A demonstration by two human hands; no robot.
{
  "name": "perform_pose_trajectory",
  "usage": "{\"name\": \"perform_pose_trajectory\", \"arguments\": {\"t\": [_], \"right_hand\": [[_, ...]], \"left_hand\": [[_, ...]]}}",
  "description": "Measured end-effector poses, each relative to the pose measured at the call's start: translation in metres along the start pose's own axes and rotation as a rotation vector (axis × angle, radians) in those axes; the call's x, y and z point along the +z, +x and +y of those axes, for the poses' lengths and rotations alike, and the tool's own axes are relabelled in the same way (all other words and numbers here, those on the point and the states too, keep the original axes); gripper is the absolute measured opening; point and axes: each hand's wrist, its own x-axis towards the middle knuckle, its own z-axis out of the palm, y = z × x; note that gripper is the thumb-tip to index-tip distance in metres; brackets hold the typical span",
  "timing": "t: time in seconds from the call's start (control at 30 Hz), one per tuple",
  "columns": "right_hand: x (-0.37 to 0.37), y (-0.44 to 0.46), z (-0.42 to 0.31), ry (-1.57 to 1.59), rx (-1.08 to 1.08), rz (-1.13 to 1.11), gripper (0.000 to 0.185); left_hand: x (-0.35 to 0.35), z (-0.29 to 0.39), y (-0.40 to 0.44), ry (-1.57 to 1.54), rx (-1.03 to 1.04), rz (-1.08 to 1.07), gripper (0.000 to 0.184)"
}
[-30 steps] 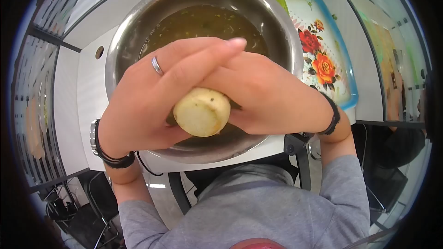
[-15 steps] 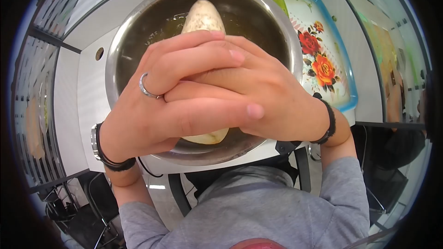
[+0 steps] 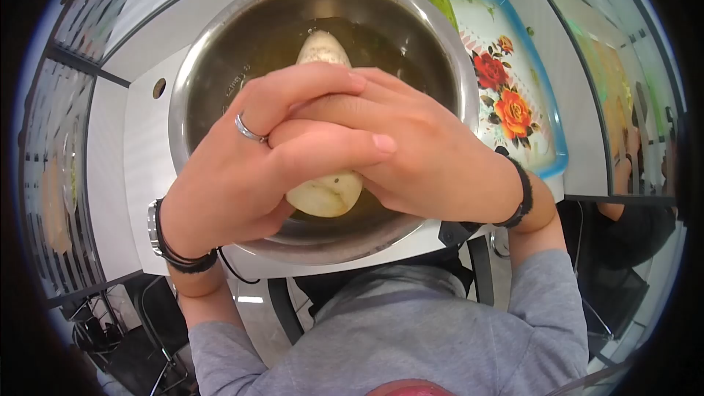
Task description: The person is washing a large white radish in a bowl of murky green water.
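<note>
A pale, long root vegetable (image 3: 325, 196) points away from me over a large steel basin (image 3: 178, 95) of murky water. My left hand (image 3: 238, 154) wears a ring and is wrapped over the vegetable's middle from the left. From the right, my right hand (image 3: 422, 150) closes round it too, with the fingers of both hands overlapping on top. The vegetable's spotted far tip and its cut-looking near end show beyond the hands; its middle is hidden.
Right of the basin lies a blue-rimmed floral tray (image 3: 555, 125) with a green vegetable (image 3: 438, 4) at its back left edge. Partitions flank the white table (image 3: 147, 154). Another person's arm (image 3: 622, 174) shows at the far right.
The vegetable's far end, hidden a second ago and raised half a second ago, now sits lower and nearer the water. Both hands stay wrapped round it, fingers shifted.
</note>
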Motion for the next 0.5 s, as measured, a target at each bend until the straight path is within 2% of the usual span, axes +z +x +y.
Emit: {"name": "perform_pose_trajectory", "arguments": {"t": [0.17,0.23,0.27,0.33,0.43,0.5], "right_hand": [[-0.002,0.000,-0.003,0.061,0.142,-0.111,0.052],[-0.001,0.000,-0.001,0.115,0.112,-0.045,0.037],[-0.003,0.001,-0.002,0.115,0.114,-0.046,0.037],[-0.011,0.002,-0.007,0.152,0.184,-0.105,0.055],[-0.014,0.001,-0.006,0.215,0.151,-0.044,0.060],[-0.015,0.003,-0.008,0.242,0.154,-0.026,0.062]], "left_hand": [[0.000,0.006,0.003,-0.019,-0.010,-0.003,0.076],[-0.001,0.006,0.004,-0.037,0.002,-0.006,0.079],[0.000,0.004,0.004,-0.046,0.012,0.008,0.079],[0.001,0.005,0.003,-0.055,0.019,0.024,0.082],[-0.001,0.006,0.005,-0.056,0.040,0.055,0.086],[0.000,0.004,0.004,-0.056,0.071,0.092,0.095]]}}
